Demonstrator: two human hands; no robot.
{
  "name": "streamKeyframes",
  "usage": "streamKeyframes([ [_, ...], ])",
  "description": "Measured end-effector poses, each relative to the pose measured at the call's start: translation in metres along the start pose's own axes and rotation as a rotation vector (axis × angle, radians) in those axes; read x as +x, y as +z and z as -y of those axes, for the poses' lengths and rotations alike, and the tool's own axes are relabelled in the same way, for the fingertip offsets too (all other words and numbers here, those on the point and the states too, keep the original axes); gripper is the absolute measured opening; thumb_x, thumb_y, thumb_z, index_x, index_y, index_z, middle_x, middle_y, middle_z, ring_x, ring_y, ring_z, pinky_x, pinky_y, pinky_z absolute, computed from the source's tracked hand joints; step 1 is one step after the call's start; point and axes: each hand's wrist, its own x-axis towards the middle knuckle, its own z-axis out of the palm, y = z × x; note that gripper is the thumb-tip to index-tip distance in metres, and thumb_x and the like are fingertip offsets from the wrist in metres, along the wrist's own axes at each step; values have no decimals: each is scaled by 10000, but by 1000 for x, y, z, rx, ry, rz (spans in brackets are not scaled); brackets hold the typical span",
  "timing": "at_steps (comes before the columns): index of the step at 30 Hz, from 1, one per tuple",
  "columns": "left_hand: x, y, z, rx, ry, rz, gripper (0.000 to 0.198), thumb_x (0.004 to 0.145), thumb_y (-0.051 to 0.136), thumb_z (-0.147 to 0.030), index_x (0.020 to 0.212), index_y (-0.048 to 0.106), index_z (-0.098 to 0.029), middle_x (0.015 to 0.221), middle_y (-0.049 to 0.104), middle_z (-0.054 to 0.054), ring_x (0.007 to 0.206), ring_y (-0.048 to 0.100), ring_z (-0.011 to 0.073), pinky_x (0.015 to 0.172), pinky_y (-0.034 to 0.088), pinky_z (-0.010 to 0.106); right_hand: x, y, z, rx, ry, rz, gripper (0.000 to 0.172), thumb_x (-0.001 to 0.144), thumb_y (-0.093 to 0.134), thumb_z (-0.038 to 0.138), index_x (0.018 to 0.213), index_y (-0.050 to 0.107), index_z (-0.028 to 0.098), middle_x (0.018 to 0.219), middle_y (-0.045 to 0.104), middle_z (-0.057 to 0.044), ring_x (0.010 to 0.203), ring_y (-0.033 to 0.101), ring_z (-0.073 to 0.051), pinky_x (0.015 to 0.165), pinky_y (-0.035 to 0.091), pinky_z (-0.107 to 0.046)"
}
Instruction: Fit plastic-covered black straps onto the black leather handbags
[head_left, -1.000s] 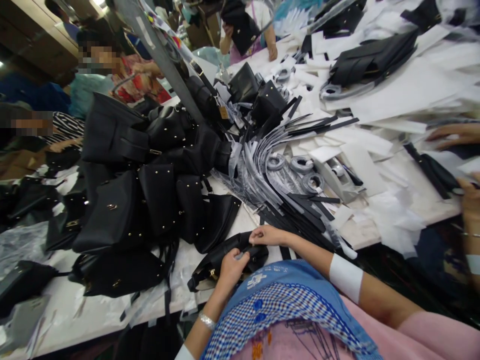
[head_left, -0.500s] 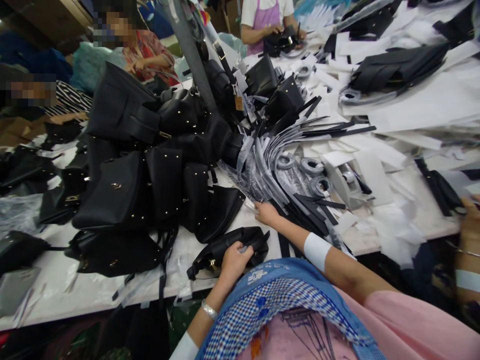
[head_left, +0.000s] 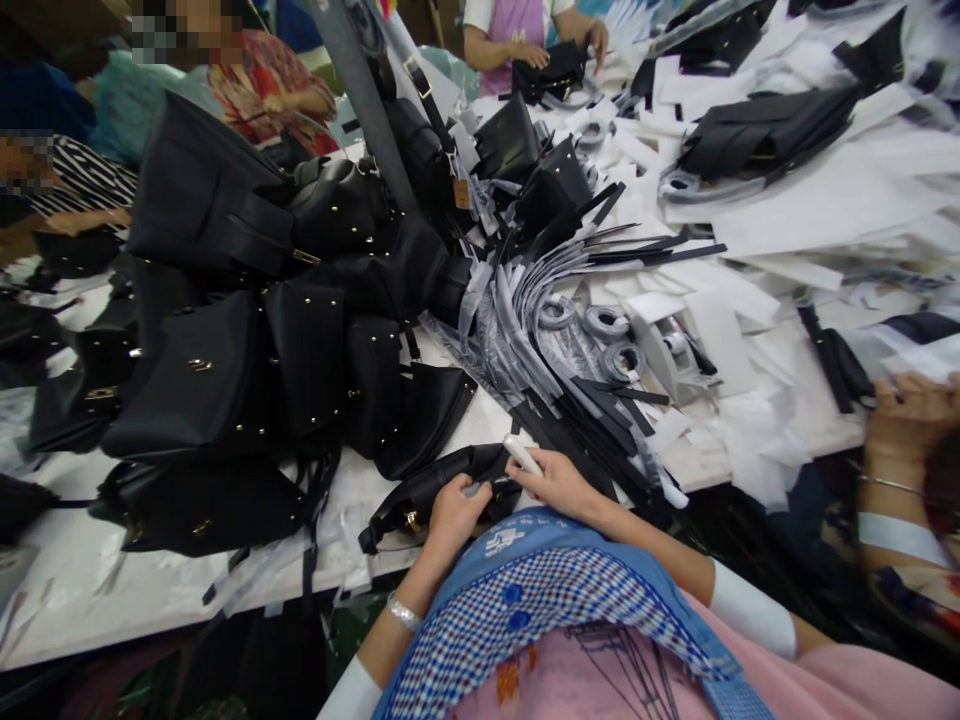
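Observation:
In front of my apron lies a small black bag [head_left: 439, 478] with gold-coloured hardware, close to the table's front edge. My left hand [head_left: 456, 518] is closed on its near side, the thumb on top. A small greyish piece shows by that thumb, too unclear to name. My right hand [head_left: 556, 482] grips a white, pen-like tool [head_left: 523, 456] over the bag's right end. Its lower end is hidden by my fingers, and I cannot tell whether it touches the bag.
Black bags [head_left: 187, 380] with gold studs are heaped at left. Plastic-wrapped straps [head_left: 517, 330] fan across the middle, beside wrapped rolls [head_left: 622, 360]. A grey post [head_left: 367, 100] rises behind. A co-worker's hand [head_left: 907, 425] is at far right; other people work across the table.
My right hand has come back from the straps' near end to the bag, and the white tool now shows in it. My left hand stays on the bag. The view has shifted slightly.

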Motion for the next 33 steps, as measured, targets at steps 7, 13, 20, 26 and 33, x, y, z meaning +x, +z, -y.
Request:
streamKeyframes([
  [7,-1,3,3,0,13,-9,277,771,567,-432,671,557,-175,577,497,-35,581,493,142,550,309,242,0,10,0,-170,-115,-25,272,875,540,398,811,630,150,608,495,43,553,451,-99,531,341,-200],
  [13,-8,-2,4,-54,115,-17,279,816,551,-414,719,614,-160,637,577,-17,634,538,147,603,372,235,-2,21,-1,-322,-164,-57,228,878,521,337,799,639,158,634,581,13,591,529,-130,548,352,-208],
  [20,-11,4,6,2,152,-60,271,850,552,-351,904,720,-145,784,711,54,711,625,183,684,433,265,-4,35,-3,-509,-134,-22,179,876,499,299,902,633,183,684,653,-27,641,626,-169,560,364,-210],
  [26,-7,12,8,26,102,-69,269,850,563,-313,971,722,-134,938,740,114,859,664,236,772,456,308,8,40,-14,-365,-52,-92,134,828,531,224,868,646,168,726,675,-23,677,618,-167,601,410,-219],
  [33,-7,14,13,35,98,-42,238,846,563,-290,910,722,-126,863,741,109,801,663,230,724,449,294,9,43,-12,-280,-78,-80,131,826,527,193,843,654,168,784,684,-17,704,601,-151,668,437,-229],
])
